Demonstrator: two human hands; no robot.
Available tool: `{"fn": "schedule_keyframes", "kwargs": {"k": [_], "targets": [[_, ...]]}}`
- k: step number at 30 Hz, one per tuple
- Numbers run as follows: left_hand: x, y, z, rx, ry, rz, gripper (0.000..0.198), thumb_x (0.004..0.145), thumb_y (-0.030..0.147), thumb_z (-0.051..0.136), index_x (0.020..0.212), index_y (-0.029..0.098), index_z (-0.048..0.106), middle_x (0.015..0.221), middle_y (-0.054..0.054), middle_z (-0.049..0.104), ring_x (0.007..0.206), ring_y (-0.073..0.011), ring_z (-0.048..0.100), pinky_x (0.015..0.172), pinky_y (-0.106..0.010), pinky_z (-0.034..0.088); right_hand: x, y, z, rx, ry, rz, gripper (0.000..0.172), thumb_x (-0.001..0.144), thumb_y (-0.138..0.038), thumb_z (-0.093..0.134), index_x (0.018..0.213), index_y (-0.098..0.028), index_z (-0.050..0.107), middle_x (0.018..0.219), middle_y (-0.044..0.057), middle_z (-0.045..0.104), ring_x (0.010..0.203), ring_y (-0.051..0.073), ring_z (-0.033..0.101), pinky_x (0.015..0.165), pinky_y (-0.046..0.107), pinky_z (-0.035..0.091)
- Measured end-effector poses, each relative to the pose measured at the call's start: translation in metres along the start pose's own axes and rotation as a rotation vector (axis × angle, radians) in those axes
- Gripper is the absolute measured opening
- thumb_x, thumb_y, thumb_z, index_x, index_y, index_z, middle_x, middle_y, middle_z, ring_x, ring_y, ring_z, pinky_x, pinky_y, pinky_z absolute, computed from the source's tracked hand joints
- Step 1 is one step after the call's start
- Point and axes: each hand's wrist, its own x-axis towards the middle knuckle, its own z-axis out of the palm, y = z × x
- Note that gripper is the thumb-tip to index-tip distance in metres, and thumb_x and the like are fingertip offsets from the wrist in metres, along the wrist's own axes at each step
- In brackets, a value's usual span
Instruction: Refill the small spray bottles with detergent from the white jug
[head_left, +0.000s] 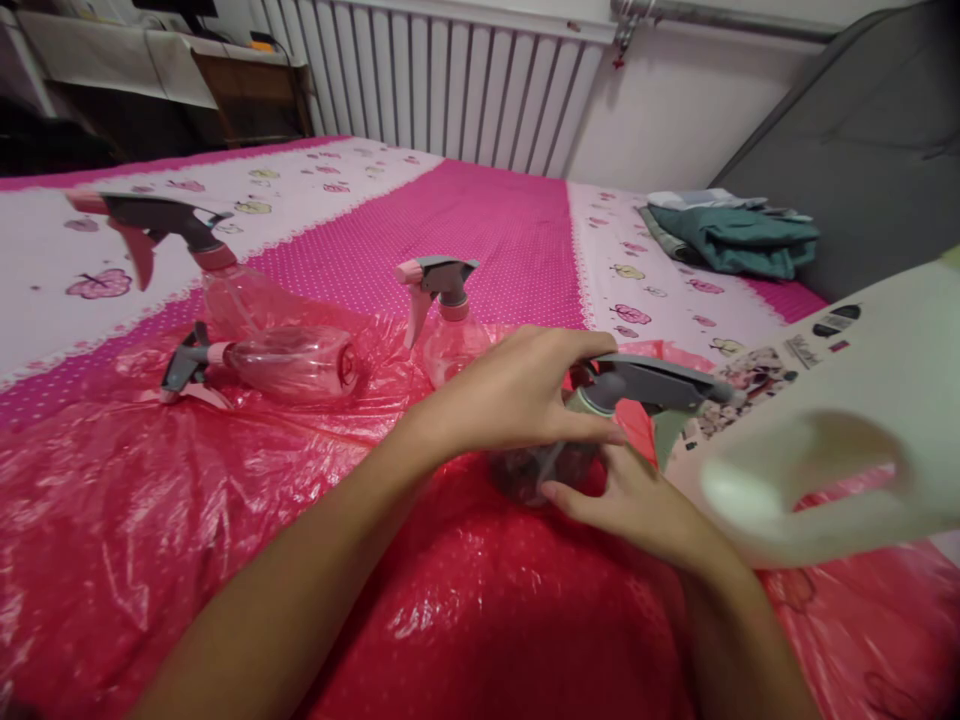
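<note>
My left hand [517,395] is closed over the neck of a clear spray bottle [540,470], at the collar of its grey and green trigger head [652,385]. My right hand [637,500] grips the same bottle's body from below and the right. The bottle stands on a red plastic sheet [225,520] spread over the bed. Three other spray bottles with pink and grey heads are to the left: one upright [442,320], one lying on its side [285,365], and one tilted [225,285].
A large white jug with a handle [840,440] stands close at the right, beside my right hand. Folded teal clothes [735,240] lie at the far right of the pink bedspread [480,220]. A white radiator [450,70] runs along the back wall.
</note>
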Motion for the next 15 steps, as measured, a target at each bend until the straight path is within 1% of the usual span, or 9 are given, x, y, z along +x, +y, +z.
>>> {"fn": "schedule_keyframes", "kwargs": {"k": [2,4,5,7,9,10,12,14,15], "targets": [[0.001,0.001,0.004,0.054,0.052,-0.059,0.038,0.082,0.050,0.074,0.080,0.017,0.057,0.076,0.005,0.059,0.068,-0.0050,0.042,0.065,-0.025,0.025,0.003,-0.006,-0.001,0.054,-0.047,-0.039,0.062,0.081,-0.048,0.071,0.136,-0.022,0.059,0.141,0.015,0.063,0.136,0.037,0.061,0.119,0.059,0.049],[0.003,0.004,0.010,0.116,0.123,-0.124,0.043,0.082,0.056,0.072,0.079,0.017,0.053,0.075,0.004,0.057,0.066,-0.0054,0.038,0.064,-0.026,0.022,0.005,-0.013,-0.003,0.101,-0.086,-0.077,0.047,0.082,-0.041,0.069,0.124,-0.021,0.067,0.130,0.012,0.070,0.126,0.033,0.067,0.114,0.054,0.055],[0.003,0.005,0.012,0.153,0.152,-0.144,0.044,0.082,0.058,0.072,0.079,0.017,0.053,0.075,0.004,0.058,0.065,-0.0057,0.037,0.064,-0.027,0.020,0.006,-0.016,-0.004,0.119,-0.100,-0.086,0.042,0.082,-0.038,0.068,0.121,-0.021,0.069,0.127,0.011,0.072,0.124,0.032,0.069,0.113,0.052,0.056],[0.003,0.006,0.017,0.215,0.202,-0.158,0.045,0.083,0.060,0.070,0.081,0.017,0.055,0.077,0.002,0.060,0.065,-0.0063,0.037,0.064,-0.027,0.019,0.007,-0.021,-0.005,0.150,-0.108,-0.106,0.041,0.081,-0.035,0.068,0.120,-0.023,0.071,0.125,0.008,0.073,0.122,0.030,0.070,0.113,0.049,0.056],[0.002,0.006,0.019,0.236,0.221,-0.150,0.044,0.086,0.060,0.067,0.087,0.017,0.059,0.084,0.000,0.065,0.069,-0.0081,0.044,0.065,-0.027,0.021,0.007,-0.022,-0.005,0.161,-0.107,-0.123,0.042,0.081,-0.034,0.068,0.122,-0.024,0.069,0.126,0.007,0.073,0.124,0.029,0.069,0.115,0.047,0.055],[0.001,0.005,0.018,0.215,0.206,-0.130,0.044,0.086,0.060,0.066,0.092,0.017,0.060,0.091,-0.002,0.068,0.074,-0.0098,0.050,0.067,-0.026,0.024,0.007,-0.021,-0.005,0.157,-0.100,-0.125,0.041,0.082,-0.034,0.068,0.122,-0.023,0.068,0.126,0.007,0.072,0.124,0.029,0.068,0.115,0.047,0.055],[0.000,0.002,0.014,0.097,0.113,-0.062,0.047,0.085,0.054,0.072,0.112,0.018,0.060,0.111,-0.005,0.070,0.092,-0.0141,0.061,0.073,-0.026,0.037,0.006,-0.017,-0.005,0.150,-0.079,-0.127,0.043,0.082,-0.036,0.069,0.123,-0.022,0.064,0.127,0.009,0.070,0.125,0.029,0.067,0.114,0.047,0.056],[-0.002,0.000,0.007,-0.064,-0.025,-0.003,0.066,0.080,0.044,0.079,0.134,0.020,0.051,0.129,-0.006,0.067,0.112,-0.0171,0.065,0.084,-0.026,0.048,0.005,-0.012,-0.003,0.146,-0.060,-0.127,0.050,0.083,-0.038,0.070,0.129,-0.022,0.059,0.133,0.010,0.066,0.129,0.030,0.065,0.113,0.048,0.056],[-0.003,-0.001,0.004,-0.129,-0.083,0.006,0.074,0.079,0.039,0.080,0.143,0.022,0.045,0.134,-0.007,0.066,0.117,-0.0175,0.065,0.088,-0.025,0.050,0.004,-0.009,-0.003,0.143,-0.055,-0.127,0.056,0.084,-0.040,0.071,0.134,-0.023,0.055,0.138,0.010,0.064,0.132,0.030,0.063,0.115,0.048,0.055]]}}
